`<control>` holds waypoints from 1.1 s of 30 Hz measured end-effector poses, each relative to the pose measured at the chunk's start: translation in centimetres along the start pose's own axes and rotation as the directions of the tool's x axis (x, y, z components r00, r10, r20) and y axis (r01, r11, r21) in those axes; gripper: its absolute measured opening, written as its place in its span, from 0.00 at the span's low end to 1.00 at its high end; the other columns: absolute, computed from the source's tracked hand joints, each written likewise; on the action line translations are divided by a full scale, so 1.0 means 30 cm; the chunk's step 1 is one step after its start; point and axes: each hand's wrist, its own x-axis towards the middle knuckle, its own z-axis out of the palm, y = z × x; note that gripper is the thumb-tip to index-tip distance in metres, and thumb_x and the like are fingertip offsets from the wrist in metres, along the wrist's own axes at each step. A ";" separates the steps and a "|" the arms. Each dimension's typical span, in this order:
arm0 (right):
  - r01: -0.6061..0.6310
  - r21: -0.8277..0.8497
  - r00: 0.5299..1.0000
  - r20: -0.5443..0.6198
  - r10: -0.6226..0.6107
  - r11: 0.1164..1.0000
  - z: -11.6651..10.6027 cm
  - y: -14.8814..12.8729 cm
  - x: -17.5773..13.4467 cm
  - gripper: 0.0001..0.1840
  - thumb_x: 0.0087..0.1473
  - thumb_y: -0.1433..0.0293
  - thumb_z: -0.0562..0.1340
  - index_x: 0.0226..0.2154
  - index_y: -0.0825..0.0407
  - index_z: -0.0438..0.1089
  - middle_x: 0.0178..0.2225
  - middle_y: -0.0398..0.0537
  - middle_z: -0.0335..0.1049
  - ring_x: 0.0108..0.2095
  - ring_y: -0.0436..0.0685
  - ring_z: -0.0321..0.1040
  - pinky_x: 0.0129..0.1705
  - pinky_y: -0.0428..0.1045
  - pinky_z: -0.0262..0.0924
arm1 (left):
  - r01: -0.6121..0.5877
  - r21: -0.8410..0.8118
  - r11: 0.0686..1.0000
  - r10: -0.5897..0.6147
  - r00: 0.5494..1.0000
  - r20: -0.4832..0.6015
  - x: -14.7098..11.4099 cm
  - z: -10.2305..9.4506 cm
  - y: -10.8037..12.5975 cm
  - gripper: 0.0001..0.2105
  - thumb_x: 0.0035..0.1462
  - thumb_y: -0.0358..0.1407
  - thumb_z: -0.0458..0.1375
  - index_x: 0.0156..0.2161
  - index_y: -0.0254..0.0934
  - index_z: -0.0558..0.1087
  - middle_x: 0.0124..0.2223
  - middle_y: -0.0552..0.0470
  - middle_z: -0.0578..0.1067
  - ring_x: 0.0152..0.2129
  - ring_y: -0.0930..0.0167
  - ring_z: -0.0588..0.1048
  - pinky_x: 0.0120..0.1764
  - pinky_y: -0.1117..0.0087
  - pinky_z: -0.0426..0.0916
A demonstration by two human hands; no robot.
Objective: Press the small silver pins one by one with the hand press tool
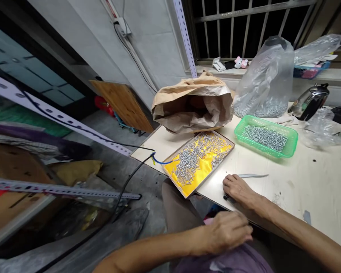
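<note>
My left hand (230, 232) is over my lap, below the table's front edge. Its fingers are curled and slightly blurred, and whatever they may hold is hidden. At the table's edge rests my right hand (238, 190), fingers curled down, with something small and dark partly showing under it. Just beyond its knuckles lies a thin pale strip, like a blade (252, 175). To the left, a shallow tray lined with yellow cloth (203, 170) juts over the edge, with many small metal pins (184, 163) scattered on it. A green plastic basket (292, 146) holds more of these metal pieces.
Behind the tray lies an open brown paper sack (191, 91). A clear plastic bag of metal pieces (267, 83) stands by the window, near a kettle (311, 100). A black cable (125, 185) with a blue end (161, 162) reaches the tray's left side.
</note>
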 end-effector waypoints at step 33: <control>-0.641 0.217 0.471 -0.646 0.601 0.736 0.160 -0.205 -0.259 0.15 0.59 0.69 0.55 0.49 0.48 0.67 0.44 0.54 0.71 0.48 0.61 0.67 0.44 0.58 0.68 | 0.806 0.088 0.585 -0.801 0.556 0.223 0.156 -0.212 -0.608 0.05 0.52 0.32 0.58 0.28 0.33 0.73 0.29 0.49 0.76 0.29 0.70 0.73 0.30 0.73 0.60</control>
